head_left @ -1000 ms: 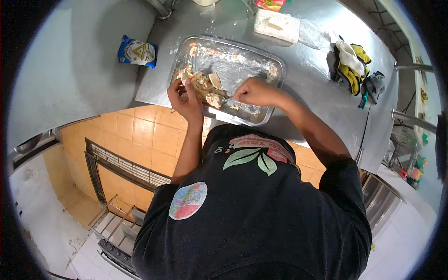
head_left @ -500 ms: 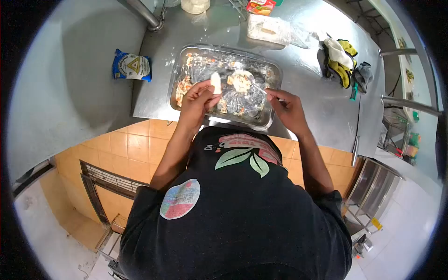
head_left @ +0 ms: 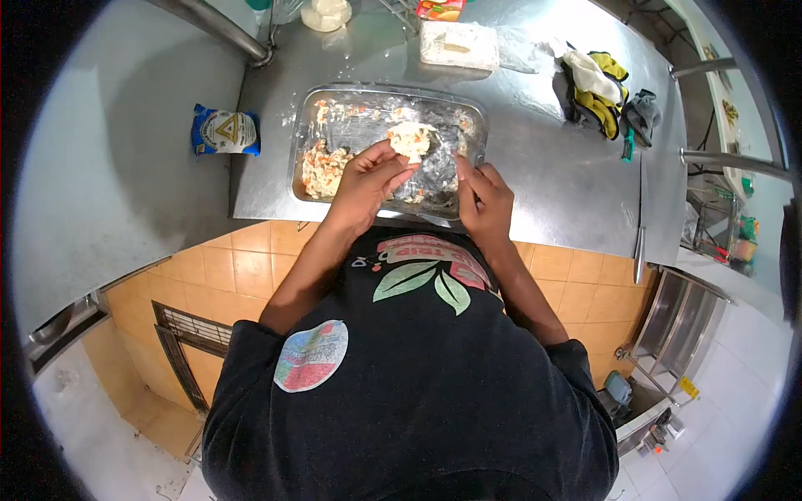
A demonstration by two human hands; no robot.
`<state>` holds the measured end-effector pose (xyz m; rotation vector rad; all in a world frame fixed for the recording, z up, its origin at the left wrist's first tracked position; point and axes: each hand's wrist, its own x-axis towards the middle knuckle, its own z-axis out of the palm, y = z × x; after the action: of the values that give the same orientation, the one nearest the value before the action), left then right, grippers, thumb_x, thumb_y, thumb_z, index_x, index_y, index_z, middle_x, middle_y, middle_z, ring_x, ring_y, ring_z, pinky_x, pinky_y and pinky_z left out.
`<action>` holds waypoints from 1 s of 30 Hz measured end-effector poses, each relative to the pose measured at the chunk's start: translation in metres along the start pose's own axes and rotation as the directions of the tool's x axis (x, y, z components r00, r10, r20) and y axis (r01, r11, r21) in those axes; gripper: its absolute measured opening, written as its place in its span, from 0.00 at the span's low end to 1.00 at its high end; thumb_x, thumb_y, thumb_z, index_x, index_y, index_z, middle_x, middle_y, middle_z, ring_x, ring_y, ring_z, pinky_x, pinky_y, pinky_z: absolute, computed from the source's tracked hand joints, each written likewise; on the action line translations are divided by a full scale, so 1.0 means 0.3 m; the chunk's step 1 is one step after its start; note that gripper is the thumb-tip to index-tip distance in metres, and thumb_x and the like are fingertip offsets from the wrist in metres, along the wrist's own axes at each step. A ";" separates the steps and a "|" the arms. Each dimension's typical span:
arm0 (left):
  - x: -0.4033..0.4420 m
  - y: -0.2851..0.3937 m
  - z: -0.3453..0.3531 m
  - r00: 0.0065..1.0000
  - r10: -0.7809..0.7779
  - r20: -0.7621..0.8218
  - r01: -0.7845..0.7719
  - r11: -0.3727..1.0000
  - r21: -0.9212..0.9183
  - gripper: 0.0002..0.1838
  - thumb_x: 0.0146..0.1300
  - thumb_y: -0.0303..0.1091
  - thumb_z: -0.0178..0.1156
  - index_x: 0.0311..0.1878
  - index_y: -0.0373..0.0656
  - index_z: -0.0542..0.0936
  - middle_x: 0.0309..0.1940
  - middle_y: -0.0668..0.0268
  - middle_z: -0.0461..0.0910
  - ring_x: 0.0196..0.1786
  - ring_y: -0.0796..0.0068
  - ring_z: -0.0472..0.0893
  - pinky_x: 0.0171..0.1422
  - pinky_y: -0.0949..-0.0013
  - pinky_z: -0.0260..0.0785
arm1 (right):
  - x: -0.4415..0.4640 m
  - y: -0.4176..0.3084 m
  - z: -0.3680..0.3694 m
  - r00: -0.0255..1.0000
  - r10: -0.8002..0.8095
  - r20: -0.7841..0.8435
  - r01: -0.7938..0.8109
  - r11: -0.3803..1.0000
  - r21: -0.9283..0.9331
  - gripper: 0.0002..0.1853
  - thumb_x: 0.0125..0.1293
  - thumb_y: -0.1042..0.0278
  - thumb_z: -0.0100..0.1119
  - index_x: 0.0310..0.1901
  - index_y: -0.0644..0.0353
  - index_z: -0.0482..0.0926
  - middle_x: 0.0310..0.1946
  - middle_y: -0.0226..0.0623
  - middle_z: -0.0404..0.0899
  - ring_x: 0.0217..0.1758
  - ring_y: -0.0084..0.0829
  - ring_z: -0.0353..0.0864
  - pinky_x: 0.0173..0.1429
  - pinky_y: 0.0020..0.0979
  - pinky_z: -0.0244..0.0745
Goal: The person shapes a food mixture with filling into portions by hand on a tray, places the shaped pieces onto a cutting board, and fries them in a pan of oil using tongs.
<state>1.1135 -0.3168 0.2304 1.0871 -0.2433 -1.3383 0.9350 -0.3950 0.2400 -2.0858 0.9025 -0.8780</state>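
Observation:
My left hand (head_left: pixel 372 184) is closed at the fingertips on a pale, thin piece that looks like a dough wrapper (head_left: pixel 413 159). A mound of creamy filling with orange bits (head_left: pixel 409 139) sits on top of it. Close by on the right, my right hand (head_left: pixel 484 200) is closed round the handle of what looks like a spoon, mostly hidden by the fingers. Beneath both hands lies a rectangular metal tray (head_left: pixel 384 87), smeared with filling. A larger heap of the same filling (head_left: pixel 324 170) lies at its left side.
A blue and white packet (head_left: pixel 225 131) stands at the left edge of the steel table (head_left: pixel 568 184). Toward the back are a white bag (head_left: pixel 326 14), a wrapped pale block (head_left: pixel 459 45) and a red packet (head_left: pixel 440 9). Yellow and black gloves (head_left: pixel 595 93) lie at the right.
Filling now sits on the piece in my left hand, which was bare before. My right hand has moved left and lower, and the loaded spoonful over the tray is gone.

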 end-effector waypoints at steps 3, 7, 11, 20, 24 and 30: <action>-0.010 -0.006 0.015 0.999 -0.035 0.009 0.035 0.999 -0.017 0.09 0.62 0.22 0.55 0.46 0.33 0.74 0.41 0.63 0.77 0.47 0.71 0.79 0.57 0.73 0.73 | -0.032 0.029 -0.009 1.000 -0.028 0.005 0.028 0.998 -0.058 0.22 0.54 0.82 0.52 0.52 0.55 0.79 0.23 0.37 0.68 0.22 0.30 0.71 0.26 0.27 0.67; -0.006 -0.041 0.008 0.997 -0.062 0.048 0.065 0.997 -0.051 0.10 0.63 0.21 0.54 0.48 0.33 0.74 0.41 0.62 0.77 0.48 0.70 0.79 0.59 0.72 0.72 | -0.055 0.047 -0.021 0.994 -0.101 -0.048 0.092 0.983 -0.161 0.24 0.52 0.84 0.53 0.52 0.54 0.79 0.24 0.36 0.67 0.22 0.30 0.70 0.26 0.28 0.68; -0.011 -0.045 0.019 0.991 -0.064 0.114 0.073 0.994 -0.077 0.09 0.64 0.23 0.52 0.47 0.34 0.73 0.40 0.63 0.76 0.49 0.71 0.78 0.61 0.71 0.70 | -0.074 0.055 -0.034 0.992 -0.108 -0.063 0.094 0.977 -0.193 0.26 0.50 0.86 0.55 0.52 0.52 0.79 0.25 0.36 0.67 0.22 0.30 0.70 0.26 0.28 0.69; -0.012 -0.052 0.037 0.993 -0.065 0.102 0.090 0.962 -0.258 0.04 0.65 0.27 0.53 0.41 0.38 0.71 0.37 0.65 0.76 0.44 0.73 0.78 0.62 0.67 0.70 | -0.091 0.056 -0.050 0.992 -0.119 -0.028 0.112 0.977 -0.182 0.29 0.46 0.85 0.58 0.52 0.51 0.79 0.27 0.35 0.68 0.24 0.30 0.71 0.28 0.26 0.70; -0.015 -0.043 0.033 0.993 -0.076 0.087 0.098 0.954 -0.284 0.06 0.65 0.29 0.53 0.42 0.39 0.71 0.38 0.65 0.75 0.40 0.75 0.78 0.60 0.67 0.71 | -0.086 0.055 -0.056 0.981 -0.193 -0.029 0.185 0.965 -0.188 0.31 0.45 0.90 0.57 0.53 0.54 0.79 0.28 0.33 0.65 0.25 0.24 0.66 0.27 0.21 0.63; -0.013 -0.028 0.011 0.995 -0.072 0.065 0.087 0.956 -0.280 0.07 0.65 0.29 0.54 0.44 0.38 0.71 0.39 0.64 0.76 0.39 0.75 0.78 0.58 0.68 0.73 | -0.083 0.032 -0.056 0.997 -0.061 -0.052 0.052 0.986 -0.161 0.29 0.47 0.87 0.57 0.53 0.50 0.79 0.28 0.35 0.67 0.25 0.27 0.70 0.27 0.24 0.67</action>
<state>1.1047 -0.3139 0.2274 0.8270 -0.0447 -1.4269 0.9056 -0.3856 0.2337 -2.2427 0.9759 -0.9250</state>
